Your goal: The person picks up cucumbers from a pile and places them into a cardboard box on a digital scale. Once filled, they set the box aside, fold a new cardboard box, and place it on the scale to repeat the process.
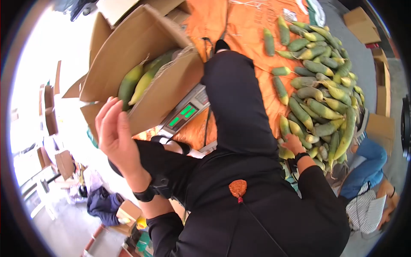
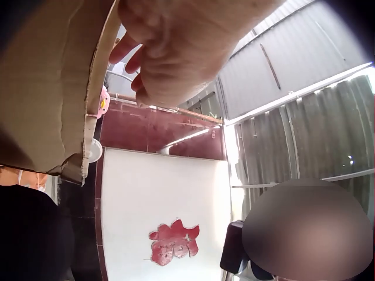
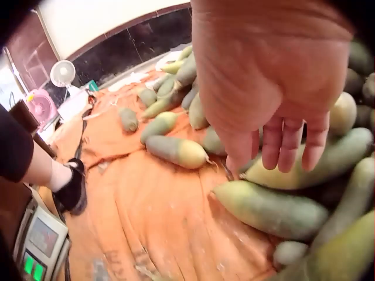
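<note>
A cardboard box holding green-yellow elongated vegetables stands tilted on a scale with a green display. My left hand is raised beside the box's near flap, fingers relaxed and holding nothing; in the left wrist view the left hand hovers next to the cardboard edge. My right hand reaches to the near edge of a large pile of the same vegetables on an orange cloth. In the right wrist view the right hand points straight fingers down over one vegetable.
My black-clad leg stretches across the cloth between scale and pile, shoe near the scale. Another person in jeans sits at the right. Flat and folded cardboard boxes lie around the cloth. A small fan stands behind.
</note>
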Demonstrator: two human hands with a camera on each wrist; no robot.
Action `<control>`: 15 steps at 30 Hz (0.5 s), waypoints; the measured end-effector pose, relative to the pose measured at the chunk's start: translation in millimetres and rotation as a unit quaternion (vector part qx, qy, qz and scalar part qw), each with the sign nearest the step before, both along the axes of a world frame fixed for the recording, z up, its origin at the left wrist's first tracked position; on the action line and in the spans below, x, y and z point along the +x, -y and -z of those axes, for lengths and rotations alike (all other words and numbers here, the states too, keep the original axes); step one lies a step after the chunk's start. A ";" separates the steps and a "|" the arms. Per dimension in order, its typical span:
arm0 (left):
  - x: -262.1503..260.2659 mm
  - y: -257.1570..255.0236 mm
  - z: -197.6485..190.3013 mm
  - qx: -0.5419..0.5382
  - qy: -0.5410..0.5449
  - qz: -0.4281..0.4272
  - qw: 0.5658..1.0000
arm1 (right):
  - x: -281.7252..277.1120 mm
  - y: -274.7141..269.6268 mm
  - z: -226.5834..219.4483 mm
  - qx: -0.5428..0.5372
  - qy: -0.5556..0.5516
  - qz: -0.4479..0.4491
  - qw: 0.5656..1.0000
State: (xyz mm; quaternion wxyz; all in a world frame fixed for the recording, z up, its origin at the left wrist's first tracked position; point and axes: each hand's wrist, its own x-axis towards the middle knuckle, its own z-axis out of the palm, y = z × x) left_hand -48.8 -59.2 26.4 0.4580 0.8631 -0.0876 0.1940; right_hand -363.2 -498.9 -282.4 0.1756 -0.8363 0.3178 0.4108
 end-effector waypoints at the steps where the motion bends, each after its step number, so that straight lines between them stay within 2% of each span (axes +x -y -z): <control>1: -5.4 -1.0 1.7 0.007 0.008 -0.006 1.000 | 11.1 -18.9 -24.9 -0.007 -0.038 -0.028 0.999; 4: -17.7 -4.1 3.3 0.034 0.028 -0.030 0.999 | 8.0 -40.7 -29.1 -0.019 -0.123 -0.139 0.982; 7: -25.8 -7.8 5.0 0.050 0.043 -0.043 0.997 | -8.8 -50.4 -20.4 -0.048 -0.120 -0.181 0.975; 12: -32.4 -9.0 8.6 0.075 0.050 -0.052 0.995 | -15.1 -55.1 -10.4 -0.092 -0.122 -0.150 0.977; 15: -30.9 -10.3 8.4 0.092 0.077 -0.029 0.992 | -9.5 -51.9 -6.9 -0.064 -0.116 -0.131 0.982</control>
